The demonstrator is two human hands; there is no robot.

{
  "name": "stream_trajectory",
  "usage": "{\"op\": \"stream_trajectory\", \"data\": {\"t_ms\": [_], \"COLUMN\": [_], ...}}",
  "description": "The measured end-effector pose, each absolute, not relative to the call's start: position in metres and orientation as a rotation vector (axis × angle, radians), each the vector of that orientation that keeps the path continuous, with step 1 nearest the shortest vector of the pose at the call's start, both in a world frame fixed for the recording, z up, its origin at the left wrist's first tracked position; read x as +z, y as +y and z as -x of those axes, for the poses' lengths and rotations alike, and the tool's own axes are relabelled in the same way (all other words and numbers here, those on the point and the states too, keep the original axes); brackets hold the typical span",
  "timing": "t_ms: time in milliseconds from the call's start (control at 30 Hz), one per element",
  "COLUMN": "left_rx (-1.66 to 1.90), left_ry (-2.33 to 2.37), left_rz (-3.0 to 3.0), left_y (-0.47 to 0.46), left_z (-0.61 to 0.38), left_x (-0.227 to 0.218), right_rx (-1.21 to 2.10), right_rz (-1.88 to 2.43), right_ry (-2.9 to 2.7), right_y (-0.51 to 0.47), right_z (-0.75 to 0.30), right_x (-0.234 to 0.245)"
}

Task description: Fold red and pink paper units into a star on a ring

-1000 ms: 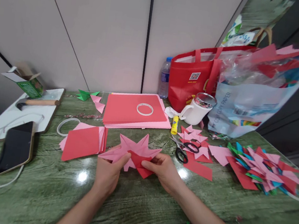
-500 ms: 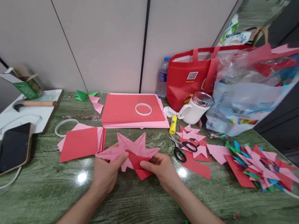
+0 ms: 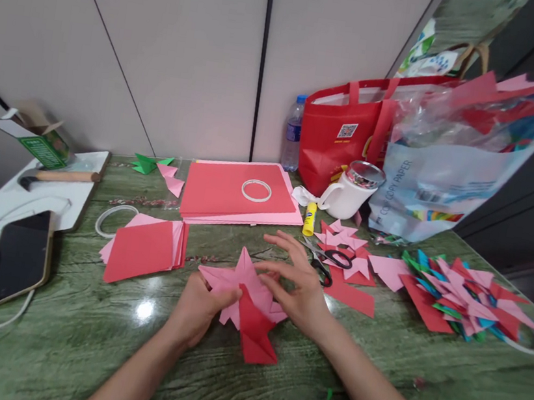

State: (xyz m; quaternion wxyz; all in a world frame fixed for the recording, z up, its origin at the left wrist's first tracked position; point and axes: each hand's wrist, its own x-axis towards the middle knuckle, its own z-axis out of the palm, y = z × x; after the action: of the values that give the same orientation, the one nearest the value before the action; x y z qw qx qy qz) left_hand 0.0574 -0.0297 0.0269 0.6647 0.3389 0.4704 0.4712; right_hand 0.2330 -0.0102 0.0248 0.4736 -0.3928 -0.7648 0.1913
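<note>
Pinching left points of pink-and-red folded paper star (image 3: 248, 289) with left hand (image 3: 197, 309), thumb on top. Over its right side, right hand (image 3: 302, 290), fingers spread loose, gripping nothing; contact unclear. Just past right fingertips: black-handled scissors (image 3: 330, 262), then yellow glue stick (image 3: 310, 219). Well left of left fingers: stack of red paper squares (image 3: 142, 250). All on green marbled tabletop (image 3: 80, 346).

On the green marbled table (image 3: 80, 346), the left hand (image 3: 198, 309) pinches the pink paper star (image 3: 241, 282) at its near-left edge, with a red folded piece (image 3: 254, 333) tucked into it. The right hand (image 3: 298, 283) lies flat on the star, fingers spread. Scissors (image 3: 328, 260) lie just beyond.
</note>
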Motion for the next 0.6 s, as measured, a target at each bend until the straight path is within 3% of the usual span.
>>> {"op": "stream_trajectory", "data": {"t_ms": [267,600], "left_rx": [0.925,0.853], "left_ry": [1.117,1.097], "left_rz": [-0.857,-0.917], "left_y": [-0.033,-0.033], "left_z": [-0.057,-0.058], "left_x": [0.026,0.026], "right_rx": [0.222,0.233], "right_rz": [0.945,0.868], "right_ry": [-2.158,-2.18], "right_y": [-0.016,-0.016], "right_z": [-0.224,-0.227], "right_x": [0.025,0.022]}}
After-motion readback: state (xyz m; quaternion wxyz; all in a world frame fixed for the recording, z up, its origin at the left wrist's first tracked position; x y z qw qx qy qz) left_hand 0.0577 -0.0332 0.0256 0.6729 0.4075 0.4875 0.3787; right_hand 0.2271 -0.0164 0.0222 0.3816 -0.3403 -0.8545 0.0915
